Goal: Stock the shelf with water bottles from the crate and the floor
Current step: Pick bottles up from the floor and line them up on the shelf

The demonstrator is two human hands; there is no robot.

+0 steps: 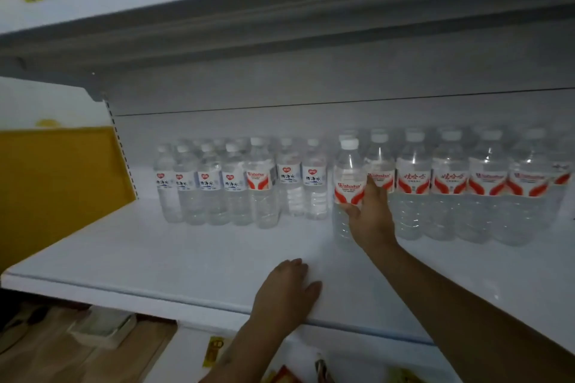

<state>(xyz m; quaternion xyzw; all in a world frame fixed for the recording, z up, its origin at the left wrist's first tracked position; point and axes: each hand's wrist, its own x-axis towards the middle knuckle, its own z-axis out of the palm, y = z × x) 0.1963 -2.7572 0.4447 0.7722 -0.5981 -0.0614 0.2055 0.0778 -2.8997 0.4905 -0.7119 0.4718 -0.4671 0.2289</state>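
A white shelf holds rows of clear water bottles with white caps. Smaller bottles with blue and red labels stand at the left. Taller bottles with red-and-white labels line the right. My right hand grips one tall red-labelled bottle, upright on the shelf in front of that row. My left hand lies flat on the shelf's front edge, fingers slightly apart, holding nothing.
Another shelf hangs overhead. A yellow panel stands at the left end. Below the shelf edge are a brown floor with a pale flat box, a yellow tag and some packaged goods.
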